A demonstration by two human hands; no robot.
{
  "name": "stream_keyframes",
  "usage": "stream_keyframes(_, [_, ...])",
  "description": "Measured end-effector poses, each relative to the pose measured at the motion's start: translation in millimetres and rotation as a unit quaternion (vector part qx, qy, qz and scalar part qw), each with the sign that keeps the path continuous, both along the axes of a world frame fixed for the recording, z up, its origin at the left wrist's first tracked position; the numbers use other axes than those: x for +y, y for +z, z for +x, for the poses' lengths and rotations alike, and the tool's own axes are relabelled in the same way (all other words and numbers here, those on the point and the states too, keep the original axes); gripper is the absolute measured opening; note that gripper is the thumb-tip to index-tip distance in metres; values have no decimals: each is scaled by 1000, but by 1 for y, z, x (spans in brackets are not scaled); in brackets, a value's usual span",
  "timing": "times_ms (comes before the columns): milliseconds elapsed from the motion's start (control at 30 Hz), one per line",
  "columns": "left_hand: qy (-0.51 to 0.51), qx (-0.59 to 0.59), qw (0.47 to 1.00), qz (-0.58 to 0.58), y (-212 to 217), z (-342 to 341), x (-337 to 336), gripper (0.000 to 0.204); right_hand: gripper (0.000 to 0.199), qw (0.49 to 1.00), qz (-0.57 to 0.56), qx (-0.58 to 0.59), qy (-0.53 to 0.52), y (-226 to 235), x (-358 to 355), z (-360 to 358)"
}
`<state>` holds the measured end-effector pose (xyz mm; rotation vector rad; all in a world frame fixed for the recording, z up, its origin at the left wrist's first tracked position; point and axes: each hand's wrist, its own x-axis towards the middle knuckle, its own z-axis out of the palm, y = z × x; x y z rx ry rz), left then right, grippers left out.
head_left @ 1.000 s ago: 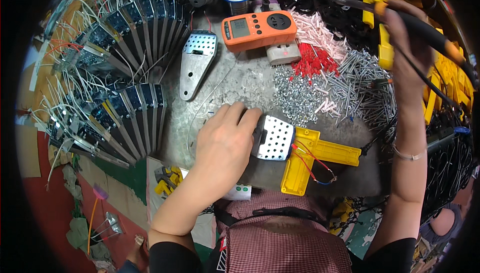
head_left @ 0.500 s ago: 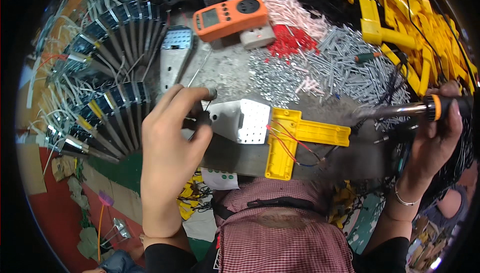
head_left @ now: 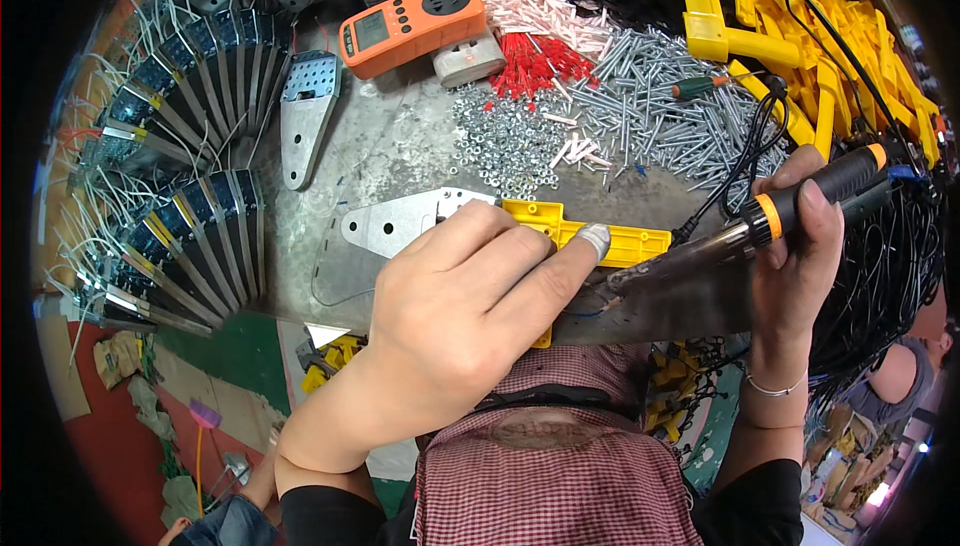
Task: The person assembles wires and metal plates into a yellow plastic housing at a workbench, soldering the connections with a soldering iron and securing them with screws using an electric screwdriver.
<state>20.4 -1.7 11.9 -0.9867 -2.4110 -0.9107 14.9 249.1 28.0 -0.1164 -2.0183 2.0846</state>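
Observation:
My left hand (head_left: 470, 296) lies over a yellow plastic piece (head_left: 600, 236) and the end of a flat metal plate (head_left: 395, 221) on the steel bench, fingers pressing down on them. The index finger wears a grey fingertip cover (head_left: 594, 238). My right hand (head_left: 795, 256) grips a soldering iron (head_left: 790, 206) with a black and orange handle; its shaft points left toward the yellow piece. The iron's tip is hidden by blur near my left fingers.
An orange meter (head_left: 410, 24) sits at the back. Heaps of nuts (head_left: 500, 141), screws (head_left: 650, 116), red (head_left: 530, 61) and pink sleeves (head_left: 530, 1) lie beyond. Yellow parts (head_left: 790, 36) pile at right. Rows of wired metal assemblies (head_left: 170, 176) fan at left; another plate (head_left: 305, 111) lies near them.
My left hand moved right and came down onto the yellow piece and plate. My right hand brought the soldering iron lower and inward toward the piece.

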Motion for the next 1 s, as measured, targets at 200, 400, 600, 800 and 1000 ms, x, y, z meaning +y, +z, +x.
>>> stream_keyframes(200, [-3,-3,1000,12,-2,0,5,49,27,1000,-24,-6,16,-5,6,-1])
stream_keyframes(400, [-11,0,1000,13,-1,-1,5,53,26,1000,-22,-11,2,-5,5,-1])
stream_keyframes(600, [-23,-3,999,25,-5,-2,7,55,27,1000,-15,-11,10,-6,5,-2])
stream_keyframes(800, [-17,-10,1000,18,-4,1,6,57,28,1000,-9,-5,-6,-5,2,-2])
stream_keyframes(1000, [16,-26,999,6,8,7,-9,60,27,1000,-5,-7,-15,-5,11,2])
